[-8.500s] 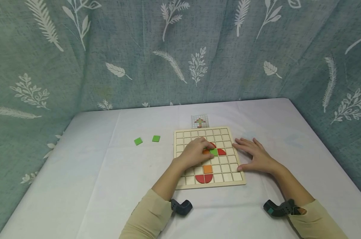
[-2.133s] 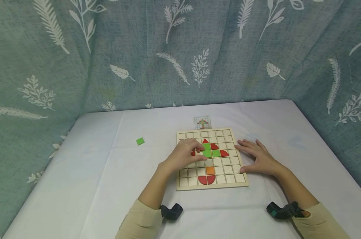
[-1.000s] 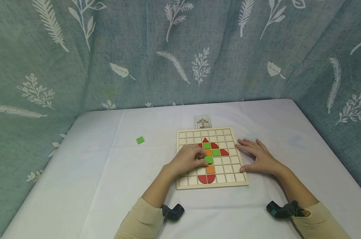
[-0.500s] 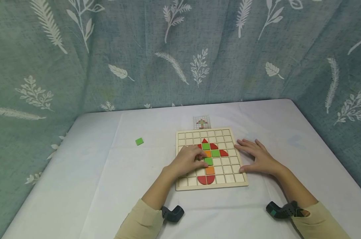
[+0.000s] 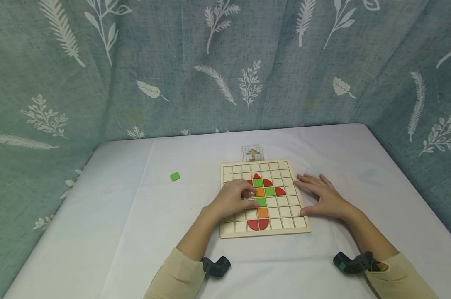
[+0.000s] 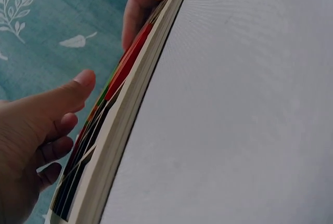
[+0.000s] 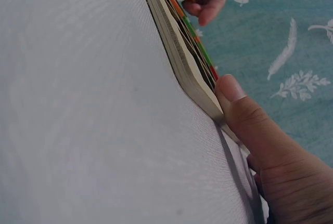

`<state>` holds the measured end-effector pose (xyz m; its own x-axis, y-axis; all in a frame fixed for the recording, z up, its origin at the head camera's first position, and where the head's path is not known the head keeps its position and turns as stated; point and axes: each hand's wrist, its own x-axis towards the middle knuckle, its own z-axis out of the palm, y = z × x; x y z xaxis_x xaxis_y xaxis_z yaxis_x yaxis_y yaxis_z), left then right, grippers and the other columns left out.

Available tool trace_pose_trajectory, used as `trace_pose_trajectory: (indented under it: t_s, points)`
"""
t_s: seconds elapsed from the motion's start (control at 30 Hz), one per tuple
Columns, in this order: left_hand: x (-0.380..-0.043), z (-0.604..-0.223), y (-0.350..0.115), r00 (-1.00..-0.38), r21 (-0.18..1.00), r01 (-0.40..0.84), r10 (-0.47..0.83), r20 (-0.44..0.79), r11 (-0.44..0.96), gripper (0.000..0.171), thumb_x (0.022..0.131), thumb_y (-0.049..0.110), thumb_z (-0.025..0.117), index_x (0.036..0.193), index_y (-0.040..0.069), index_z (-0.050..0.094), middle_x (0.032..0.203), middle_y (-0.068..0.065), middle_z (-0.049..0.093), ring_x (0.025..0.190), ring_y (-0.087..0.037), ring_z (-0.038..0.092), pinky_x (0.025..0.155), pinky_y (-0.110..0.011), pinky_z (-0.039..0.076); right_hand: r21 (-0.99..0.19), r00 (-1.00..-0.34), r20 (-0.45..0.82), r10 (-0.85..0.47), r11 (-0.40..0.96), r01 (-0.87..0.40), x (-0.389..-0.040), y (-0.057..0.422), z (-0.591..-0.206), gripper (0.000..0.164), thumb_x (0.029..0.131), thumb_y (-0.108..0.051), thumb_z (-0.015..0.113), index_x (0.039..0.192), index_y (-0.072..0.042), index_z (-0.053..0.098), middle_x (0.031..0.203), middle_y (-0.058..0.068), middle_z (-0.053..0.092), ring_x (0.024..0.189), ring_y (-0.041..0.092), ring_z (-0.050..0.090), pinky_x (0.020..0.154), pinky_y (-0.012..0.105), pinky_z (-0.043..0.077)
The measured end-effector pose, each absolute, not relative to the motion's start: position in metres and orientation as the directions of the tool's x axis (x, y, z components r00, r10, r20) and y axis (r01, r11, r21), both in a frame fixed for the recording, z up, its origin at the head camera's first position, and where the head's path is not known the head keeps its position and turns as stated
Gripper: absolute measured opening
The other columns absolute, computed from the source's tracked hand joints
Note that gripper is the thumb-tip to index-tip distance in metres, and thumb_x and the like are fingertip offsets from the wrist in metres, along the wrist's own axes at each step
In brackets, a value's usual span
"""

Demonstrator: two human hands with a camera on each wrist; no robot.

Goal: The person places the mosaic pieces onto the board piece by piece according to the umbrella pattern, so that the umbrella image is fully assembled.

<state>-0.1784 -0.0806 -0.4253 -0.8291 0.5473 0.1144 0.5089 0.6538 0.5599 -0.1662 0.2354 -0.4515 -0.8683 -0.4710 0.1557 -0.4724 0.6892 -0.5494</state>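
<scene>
On the white table lies a square wooden grid board (image 5: pixel 230 234) with red, green and orange tiles set in its cells. My left hand (image 5: pixel 232 198) is over the board's left half, thumb tip at a green square tile (image 5: pixel 261 202) lying in a cell between two orange squares. In the left wrist view its thumb (image 6: pixel 78 86) stands apart from loosely bent fingers, with nothing between them. My right hand (image 5: pixel 324 199) rests at the board's right edge, fingers spread; in the right wrist view the thumb (image 7: pixel 234 91) touches the board's corner edge. My left hand hides some left cells.
A loose green square tile (image 5: pixel 175 177) lies on the table left of the board. Behind the board is a small pattern card (image 5: pixel 252 153) showing a coloured grid figure. A leaf-print curtain (image 5: pixel 225 83) hangs behind and beside the table.
One of two loose green squares has left the table. My left hand carried a green square over the board, lowered it into the cell below the central orange square and loosened its fingers. The right hand stayed.
</scene>
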Motion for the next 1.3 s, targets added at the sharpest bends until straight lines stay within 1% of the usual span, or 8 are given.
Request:
trace_pose_trajectory:
  t_s: [0.13, 0.23, 0.33, 0.43, 0.63, 0.87, 1.07, 1.3]
  points:
    - [-0.180, -0.422, -0.085, -0.835, 0.567, 0.504, 0.535, 0.128, 0.651, 0.038, 0.077, 0.040, 0.077, 0.106, 0.017, 0.069, 0.085, 0.010, 0.058, 0.079, -0.007, 0.051, 0.075, -0.028, 0.041, -0.549, -0.866, 0.160, -0.474, 0.686, -0.477, -0.166, 0.236, -0.451, 0.088, 0.064, -0.046, 0.082, 0.137, -0.010, 0.050, 0.148, 0.017, 0.036, 0.138, 0.038, 0.025, 0.111, 0.057, 0.001]
    - [-0.181, -0.420, -0.089, -0.848, 0.579, 0.482, 0.517, 0.119, 0.658, 0.039, 0.077, 0.040, 0.077, 0.108, 0.018, 0.069, 0.086, 0.009, 0.059, 0.079, -0.009, 0.050, 0.076, -0.030, 0.041, -0.548, -0.866, 0.159, -0.474, 0.687, -0.476, -0.166, 0.235, -0.452, 0.088, 0.063, -0.046, 0.082, 0.137, -0.010, 0.050, 0.148, 0.017, 0.036, 0.138, 0.038, 0.024, 0.111, 0.057, 0.001]
    - [-0.183, -0.419, -0.095, -0.869, 0.604, 0.435, 0.486, 0.090, 0.668, 0.040, 0.076, 0.041, 0.077, 0.110, 0.021, 0.069, 0.089, 0.009, 0.060, 0.082, -0.009, 0.051, 0.078, -0.030, 0.041, -0.547, -0.869, 0.154, -0.471, 0.692, -0.472, -0.166, 0.235, -0.452, 0.088, 0.063, -0.046, 0.082, 0.137, -0.010, 0.050, 0.148, 0.017, 0.036, 0.138, 0.038, 0.024, 0.111, 0.057, 0.001]
    - [-0.185, -0.416, -0.102, -0.887, 0.628, 0.395, 0.455, 0.073, 0.670, 0.039, 0.076, 0.039, 0.077, 0.110, 0.021, 0.070, 0.091, 0.008, 0.061, 0.083, -0.010, 0.052, 0.078, -0.031, 0.042, -0.542, -0.869, 0.152, -0.471, 0.695, -0.472, -0.166, 0.235, -0.452, 0.088, 0.064, -0.046, 0.082, 0.137, -0.010, 0.050, 0.148, 0.017, 0.036, 0.138, 0.038, 0.024, 0.111, 0.057, 0.001]
    - [-0.190, -0.408, -0.117, -0.924, 0.670, 0.322, 0.377, 0.068, 0.669, 0.043, 0.075, 0.034, 0.079, 0.113, 0.017, 0.069, 0.092, 0.001, 0.062, 0.084, -0.018, 0.051, 0.076, -0.033, 0.041, -0.545, -0.865, 0.165, -0.474, 0.687, -0.480, -0.166, 0.235, -0.450, 0.087, 0.064, -0.045, 0.082, 0.137, -0.009, 0.050, 0.148, 0.017, 0.037, 0.138, 0.039, 0.024, 0.111, 0.057, 0.001]
    - [-0.195, -0.405, -0.138, -0.957, 0.714, 0.230, 0.286, 0.044, 0.661, 0.045, 0.076, 0.033, 0.078, 0.116, 0.015, 0.068, 0.100, -0.003, 0.063, 0.093, -0.020, 0.050, 0.075, -0.035, 0.042, -0.553, -0.865, 0.165, -0.474, 0.682, -0.479, -0.166, 0.235, -0.450, 0.087, 0.064, -0.045, 0.082, 0.136, -0.009, 0.050, 0.148, 0.017, 0.037, 0.138, 0.039, 0.024, 0.111, 0.057, 0.001]
    - [-0.196, -0.399, -0.161, -0.983, 0.738, 0.138, 0.183, 0.019, 0.661, 0.046, 0.078, 0.036, 0.076, 0.119, 0.018, 0.065, 0.106, -0.003, 0.061, 0.101, -0.023, 0.048, 0.078, -0.038, 0.042, -0.549, -0.867, 0.163, -0.471, 0.687, -0.476, -0.166, 0.236, -0.452, 0.087, 0.064, -0.046, 0.082, 0.136, -0.010, 0.051, 0.148, 0.017, 0.037, 0.138, 0.039, 0.024, 0.111, 0.057, 0.002]
    - [-0.198, -0.392, -0.186, -0.994, 0.737, 0.082, 0.105, 0.014, 0.670, 0.051, 0.080, 0.036, 0.074, 0.124, 0.015, 0.061, 0.116, -0.011, 0.059, 0.109, -0.028, 0.046, 0.084, -0.043, 0.041, -0.545, -0.867, 0.163, -0.471, 0.690, -0.477, -0.166, 0.235, -0.453, 0.088, 0.063, -0.047, 0.082, 0.136, -0.010, 0.051, 0.148, 0.017, 0.037, 0.138, 0.039, 0.025, 0.111, 0.057, 0.002]
